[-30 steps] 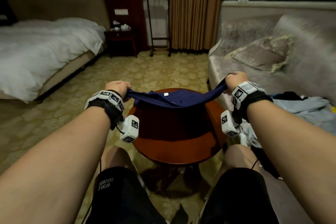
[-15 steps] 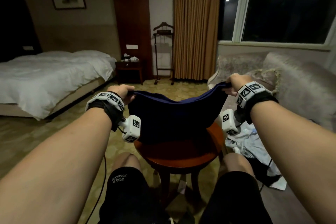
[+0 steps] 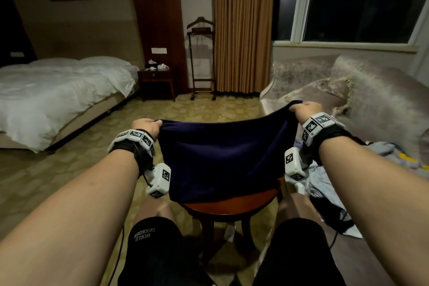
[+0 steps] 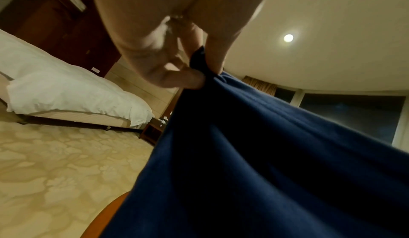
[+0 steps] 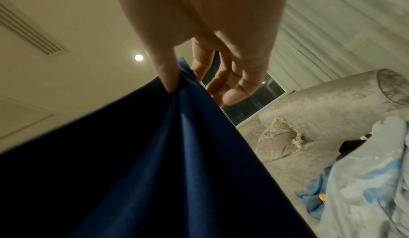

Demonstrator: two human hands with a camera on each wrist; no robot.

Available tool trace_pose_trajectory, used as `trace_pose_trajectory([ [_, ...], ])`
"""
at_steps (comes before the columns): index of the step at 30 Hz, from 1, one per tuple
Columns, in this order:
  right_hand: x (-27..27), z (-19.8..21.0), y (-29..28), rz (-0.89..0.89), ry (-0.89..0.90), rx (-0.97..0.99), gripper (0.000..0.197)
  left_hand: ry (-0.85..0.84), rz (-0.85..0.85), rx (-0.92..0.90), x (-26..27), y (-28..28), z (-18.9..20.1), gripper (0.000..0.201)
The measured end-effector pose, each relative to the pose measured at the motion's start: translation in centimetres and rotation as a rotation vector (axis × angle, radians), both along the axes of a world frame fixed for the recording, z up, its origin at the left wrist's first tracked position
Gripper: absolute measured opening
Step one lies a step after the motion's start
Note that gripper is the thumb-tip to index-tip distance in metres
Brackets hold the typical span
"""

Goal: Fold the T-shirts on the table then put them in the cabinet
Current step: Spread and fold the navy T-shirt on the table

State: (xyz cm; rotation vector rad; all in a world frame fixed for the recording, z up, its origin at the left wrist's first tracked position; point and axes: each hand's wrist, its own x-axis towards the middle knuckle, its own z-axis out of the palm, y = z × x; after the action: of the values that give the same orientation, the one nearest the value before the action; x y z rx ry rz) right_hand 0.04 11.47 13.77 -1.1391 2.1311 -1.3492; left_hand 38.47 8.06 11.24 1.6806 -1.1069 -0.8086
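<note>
One navy T-shirt, soft matte knit, is held up in the air by both hands, stretched between them as a sagging sheet. Top edge dips in the middle; the lower hem hangs down to the round table, and whether it touches I cannot tell.

Left hand: pinches the shirt's upper left corner, fabric bunched between thumb and curled fingers in the wrist view. Right hand: thumb and forefinger clamp the upper right corner; the other three fingers hang loose and hold nothing. Cloth fans out from each pinch in long folds.

Table: one, glossy reddish wood, round top, curved legs, near rim bare. It sits between the person's two knees, so room at the near side is tight.

Sofa at right: one, grey crushed-velvet look, rolled arm, one fringed cushion. A loose pile of pale blue and dark clothes lies on it just beside the right forearm; count of items unclear.

Left side: patterned beige carpet, open floor up to one bed with white rumpled bedding.
</note>
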Motion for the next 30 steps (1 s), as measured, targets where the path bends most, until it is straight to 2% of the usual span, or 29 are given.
trace_pose_trajectory([
  [3, -0.3, -2.0, -2.1, 0.027, -0.019, 0.022, 0.017, -0.167, 0.019, 0.076, 0.4, -2.6, -2.1, 0.037],
  [7, -0.2, -5.1, -5.2, 0.024, -0.019, 0.088, 0.012, -0.353, -0.056, 0.166, 0.3, -5.4, -4.6, 0.04],
  [11, -0.6, -8.4, -8.6, 0.051, 0.091, 0.384, 0.037, -0.559, -0.22, 0.36, 0.5, -7.9, -8.6, 0.042],
  [13, -0.4, -9.8, -9.8, 0.097, 0.125, 0.502, 0.041, -0.612, -0.268, 0.43, 0.6, -8.9, -10.3, 0.04],
  [17, 0.2, -11.3, -11.6, 0.13, 0.135, 0.585, 0.036, -0.528, -0.218, 0.469, -0.1, -11.3, -11.7, 0.038],
  [20, -0.1, -13.0, -13.7, 0.051, 0.014, 0.448, 0.029, -0.458, -0.105, 0.415, -0.5, -13.5, -12.1, 0.04],
  [26, 0.3, -14.3, -18.6, 0.006, -0.028, 0.352, 0.05, -0.413, 0.043, 0.343, -0.9, -18.8, -13.4, 0.036],
  [30, 0.8, -15.3, -21.9, 0.025, -0.03, 0.357, 0.026, -0.37, 0.112, 0.347, -0.9, -21.9, -15.1, 0.032],
])
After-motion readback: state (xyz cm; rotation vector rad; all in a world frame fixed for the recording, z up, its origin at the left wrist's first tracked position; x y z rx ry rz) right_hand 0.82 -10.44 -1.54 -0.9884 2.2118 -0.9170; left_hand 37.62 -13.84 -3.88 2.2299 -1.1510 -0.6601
